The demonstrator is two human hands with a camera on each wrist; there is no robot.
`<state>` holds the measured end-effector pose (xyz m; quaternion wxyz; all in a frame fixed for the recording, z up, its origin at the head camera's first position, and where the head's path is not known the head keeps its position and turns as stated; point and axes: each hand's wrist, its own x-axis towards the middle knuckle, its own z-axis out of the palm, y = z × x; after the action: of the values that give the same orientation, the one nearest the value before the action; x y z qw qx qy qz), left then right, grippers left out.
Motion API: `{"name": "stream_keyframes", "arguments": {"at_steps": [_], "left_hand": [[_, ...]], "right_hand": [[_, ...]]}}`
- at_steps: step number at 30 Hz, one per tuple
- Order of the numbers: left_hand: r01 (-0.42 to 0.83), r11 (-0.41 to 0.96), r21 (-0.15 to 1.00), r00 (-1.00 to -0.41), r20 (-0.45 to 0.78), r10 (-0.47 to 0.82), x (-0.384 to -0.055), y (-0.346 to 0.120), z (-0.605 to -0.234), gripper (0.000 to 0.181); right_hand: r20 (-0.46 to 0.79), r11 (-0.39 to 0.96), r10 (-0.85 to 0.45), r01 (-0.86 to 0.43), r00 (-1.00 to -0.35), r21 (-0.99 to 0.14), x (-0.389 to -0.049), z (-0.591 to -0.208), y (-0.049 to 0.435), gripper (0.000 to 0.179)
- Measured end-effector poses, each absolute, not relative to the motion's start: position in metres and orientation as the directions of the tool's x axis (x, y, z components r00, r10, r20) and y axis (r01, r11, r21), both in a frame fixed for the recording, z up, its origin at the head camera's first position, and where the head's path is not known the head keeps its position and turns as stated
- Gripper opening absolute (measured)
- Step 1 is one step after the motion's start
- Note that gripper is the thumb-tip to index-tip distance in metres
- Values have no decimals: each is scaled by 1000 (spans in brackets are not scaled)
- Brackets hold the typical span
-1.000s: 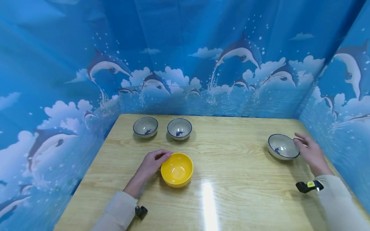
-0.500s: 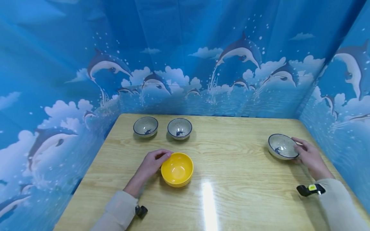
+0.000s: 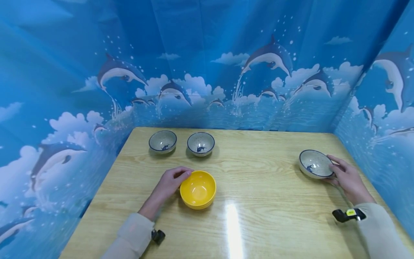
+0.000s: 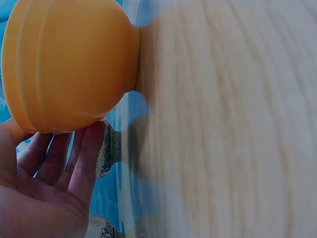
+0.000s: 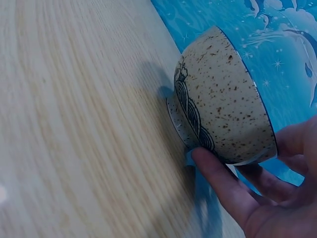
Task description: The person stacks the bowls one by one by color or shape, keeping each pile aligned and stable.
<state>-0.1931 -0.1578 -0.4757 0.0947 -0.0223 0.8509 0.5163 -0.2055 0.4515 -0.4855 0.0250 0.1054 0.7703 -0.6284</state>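
Nested yellow bowls [image 3: 198,190] stand left of the table's middle, their stacked rims showing as bands in the left wrist view. My left hand [image 3: 171,183] holds them at the left side, thumb at the rim and fingers [image 4: 86,158] against the outer wall. Far to the right, my right hand [image 3: 349,180] grips a speckled grey bowl [image 3: 315,164] with a dark blue rim. Its thumb is at that rim, and one finger [image 5: 223,183] reaches low beside the foot. This bowl leans slightly toward the hand, close over the wood.
Two matching speckled bowls, a left one [image 3: 162,141] and a right one [image 3: 201,144], stand side by side near the back edge of the wooden table [image 3: 252,158]. A blue dolphin-print curtain [image 3: 207,64] rises behind the table and along both sides.
My right hand has come down lower around the speckled bowl, its fingers moving from the rim to under its side. That bowl has shifted very slightly left. The left hand stays put.
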Motion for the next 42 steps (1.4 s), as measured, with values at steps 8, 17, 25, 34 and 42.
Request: {"name": "stream_keyframes", "arguments": {"at_steps": [8, 17, 25, 34, 42], "left_hand": [[-138, 461, 876, -980, -187, 63, -193, -159, -476, 28], [-144, 463, 874, -980, -192, 58, -194, -159, -476, 29], [-156, 461, 873, -978, -203, 54, -193, -158, -475, 31], [-164, 454, 876, -976, -211, 54, -193, -158, -475, 32], [-160, 455, 876, -977, -207, 55, -193, -158, -476, 31]], "right_hand": [[-180, 20, 87, 183, -980, -983, -204, -487, 448, 61], [-172, 105, 70, 178, -983, -978, -205, -481, 432, 58], [-151, 206, 31, 154, -988, -966, -202, -475, 411, 53], [-159, 388, -35, 133, -987, -912, -198, -471, 381, 56], [-155, 428, -70, 111, -985, -897, -192, -468, 358, 55]]}}
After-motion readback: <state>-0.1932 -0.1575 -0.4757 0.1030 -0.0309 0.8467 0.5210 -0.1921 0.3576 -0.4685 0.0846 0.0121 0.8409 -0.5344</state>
